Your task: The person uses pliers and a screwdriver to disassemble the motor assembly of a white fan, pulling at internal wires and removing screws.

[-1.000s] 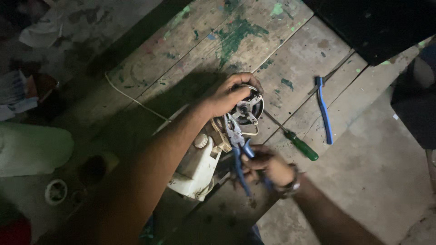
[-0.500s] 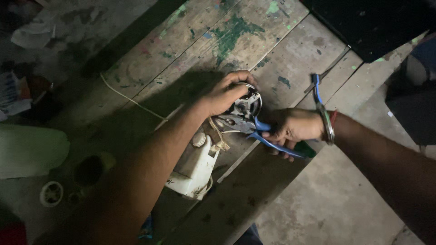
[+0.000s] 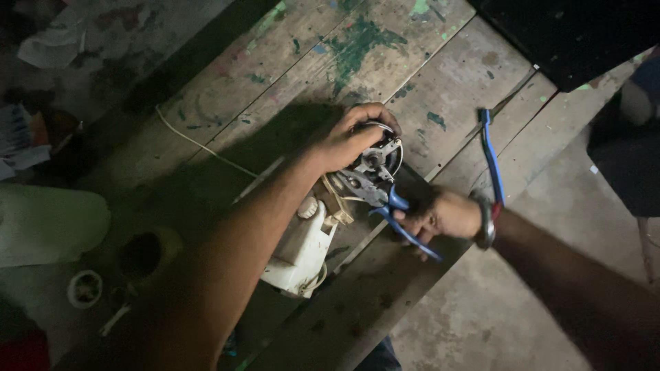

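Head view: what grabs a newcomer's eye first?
Dead centre, the left hand grips the round metal motor end of a small appliance with a white plastic body, lying on paint-stained wooden planks. Just right of it, the right hand works blue-handled pliers, jaws at the motor. Another blue-handled tool lies on the planks farther right.
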